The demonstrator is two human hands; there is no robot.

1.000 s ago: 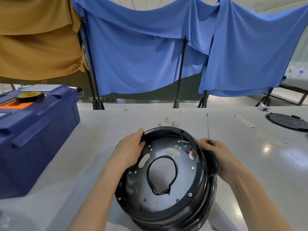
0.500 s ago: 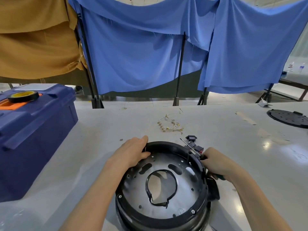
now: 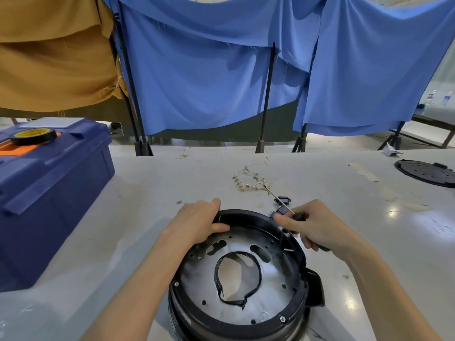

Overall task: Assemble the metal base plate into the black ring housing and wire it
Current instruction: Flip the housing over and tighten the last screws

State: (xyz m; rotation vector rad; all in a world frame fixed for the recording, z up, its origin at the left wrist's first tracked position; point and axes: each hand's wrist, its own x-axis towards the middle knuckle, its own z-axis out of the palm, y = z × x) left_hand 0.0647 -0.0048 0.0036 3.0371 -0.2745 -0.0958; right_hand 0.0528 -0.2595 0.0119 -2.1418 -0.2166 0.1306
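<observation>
Base plate (image 3: 270,274) seated in ring housing (image 3: 299,257); left hand (image 3: 199,221) grips rim; right hand (image 3: 317,226) grasps screwdriver (image 3: 279,200); next: likely drive screws.

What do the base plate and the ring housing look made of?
The base plate looks like bare sheet metal, likely steel: silvery sheen, punched holes. The ring housing is probably moulded plastic: black, semi-glossy, soft highlights on its rim.

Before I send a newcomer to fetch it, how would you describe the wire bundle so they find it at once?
Find the black ring housing at the near edge of the white table. Just beyond its far rim, past two small black connectors, lies the wire bundle. It alone is a thin, pale tangle tipped with gold terminals.
</observation>
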